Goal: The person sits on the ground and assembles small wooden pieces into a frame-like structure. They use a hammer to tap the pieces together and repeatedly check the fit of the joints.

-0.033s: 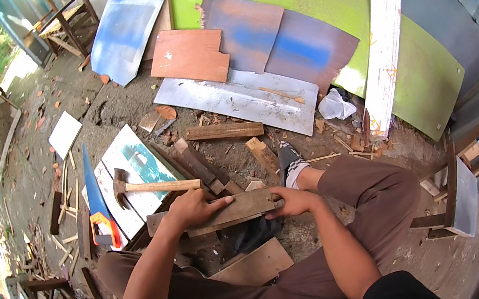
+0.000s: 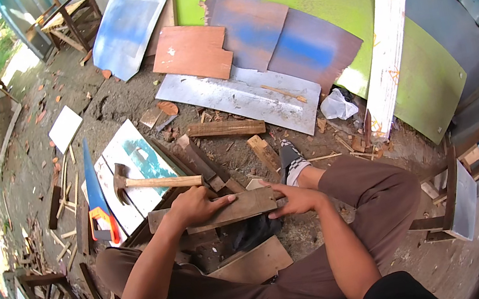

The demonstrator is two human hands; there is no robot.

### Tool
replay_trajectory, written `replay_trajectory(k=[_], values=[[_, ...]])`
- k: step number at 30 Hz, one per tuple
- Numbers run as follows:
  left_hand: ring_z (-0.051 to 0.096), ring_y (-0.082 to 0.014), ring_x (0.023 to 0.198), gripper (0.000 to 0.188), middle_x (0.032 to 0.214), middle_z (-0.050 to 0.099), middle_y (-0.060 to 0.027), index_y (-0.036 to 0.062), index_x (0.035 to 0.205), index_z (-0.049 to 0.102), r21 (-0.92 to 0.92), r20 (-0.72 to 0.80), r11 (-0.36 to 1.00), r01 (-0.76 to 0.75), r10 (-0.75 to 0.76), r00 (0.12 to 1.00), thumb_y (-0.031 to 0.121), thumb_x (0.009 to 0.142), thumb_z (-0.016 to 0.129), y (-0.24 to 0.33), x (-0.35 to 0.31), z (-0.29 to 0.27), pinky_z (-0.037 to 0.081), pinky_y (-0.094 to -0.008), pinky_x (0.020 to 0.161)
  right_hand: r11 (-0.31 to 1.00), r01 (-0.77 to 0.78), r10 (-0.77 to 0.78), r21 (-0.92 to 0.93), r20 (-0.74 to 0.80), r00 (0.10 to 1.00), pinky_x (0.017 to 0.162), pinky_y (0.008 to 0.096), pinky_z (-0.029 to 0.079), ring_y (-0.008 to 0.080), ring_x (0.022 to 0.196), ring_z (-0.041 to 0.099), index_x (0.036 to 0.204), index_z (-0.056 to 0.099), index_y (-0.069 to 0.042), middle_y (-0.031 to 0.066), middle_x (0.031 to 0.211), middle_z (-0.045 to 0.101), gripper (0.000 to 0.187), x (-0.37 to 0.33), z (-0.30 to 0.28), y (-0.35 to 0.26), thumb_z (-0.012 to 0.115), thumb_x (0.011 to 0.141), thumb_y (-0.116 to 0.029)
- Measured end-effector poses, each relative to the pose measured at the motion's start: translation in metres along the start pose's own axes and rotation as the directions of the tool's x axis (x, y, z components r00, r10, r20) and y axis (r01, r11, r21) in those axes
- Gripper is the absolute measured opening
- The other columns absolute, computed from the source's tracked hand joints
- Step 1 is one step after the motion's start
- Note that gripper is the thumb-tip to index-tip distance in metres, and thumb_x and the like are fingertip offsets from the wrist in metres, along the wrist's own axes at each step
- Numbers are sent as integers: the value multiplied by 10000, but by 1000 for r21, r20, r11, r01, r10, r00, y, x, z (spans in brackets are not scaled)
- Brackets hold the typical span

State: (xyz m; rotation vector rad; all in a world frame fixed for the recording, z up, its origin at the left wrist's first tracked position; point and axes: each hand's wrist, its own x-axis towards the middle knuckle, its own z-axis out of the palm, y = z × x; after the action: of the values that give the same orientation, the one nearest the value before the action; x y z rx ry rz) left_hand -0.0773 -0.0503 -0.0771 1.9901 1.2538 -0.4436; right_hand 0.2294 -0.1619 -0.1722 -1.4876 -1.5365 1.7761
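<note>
Bare dirt ground [image 2: 117, 100] littered with painted boards; left hand [image 2: 195, 205] and right hand [image 2: 297, 199] grip a weathered wooden plank [image 2: 243, 207].

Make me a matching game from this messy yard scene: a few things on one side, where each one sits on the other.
Things:
1. hammer
2. handsaw
3. wooden block
4. white plastic bag

Places:
A. under both hands
B. by the foot of the white plank
C. lying on the white-and-teal board
D. on the ground left of that board

Pairs: 1-C, 2-D, 3-A, 4-B
</note>
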Motion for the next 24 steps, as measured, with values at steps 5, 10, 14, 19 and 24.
replay_trajectory(k=[5,10,14,19,24], values=[[772,-422,979,978,960,796,-223,24,1033,845,-21,-4,1000,19,-19,1000,928,881,501,-3,3,7,609,-496,897,993,48,-46,106,-20,999,1214,428,420,302,1464,521,1587,534,-146,165,1608,529,702,-19,-2,-40,807,985,-382],[766,-432,996,984,995,794,-236,23,1066,836,-44,2,998,39,-39,999,930,876,505,-8,2,7,606,-505,914,983,2,10,183,-65,998,1177,399,456,256,1410,562,1554,553,-120,132,1551,569,586,-14,5,-52,722,1054,-375],[762,-427,1026,951,1027,786,-234,101,1364,728,79,-74,986,-149,155,985,892,851,598,-17,-5,14,608,-513,908,988,65,-50,138,-112,993,1180,418,453,281,1415,560,1593,493,-115,145,1557,551,644,-13,7,-49,730,1050,-370],[757,-405,1035,938,1118,767,-187,269,1613,469,257,-189,909,-327,379,906,659,822,788,-23,-15,32,610,-507,878,988,151,-144,34,-165,976,1194,442,440,305,1464,518,1664,389,-141,200,1589,509,783,-14,6,-37,777,1018,-353],[755,-400,1000,925,1145,761,-175,287,1616,480,211,-166,942,-260,297,940,546,800,833,-18,-23,32,607,-499,852,975,193,-181,112,-112,977,1200,435,435,304,1475,508,1737,218,-192,222,1632,477,1107,-13,7,-17,917,879,-192]])
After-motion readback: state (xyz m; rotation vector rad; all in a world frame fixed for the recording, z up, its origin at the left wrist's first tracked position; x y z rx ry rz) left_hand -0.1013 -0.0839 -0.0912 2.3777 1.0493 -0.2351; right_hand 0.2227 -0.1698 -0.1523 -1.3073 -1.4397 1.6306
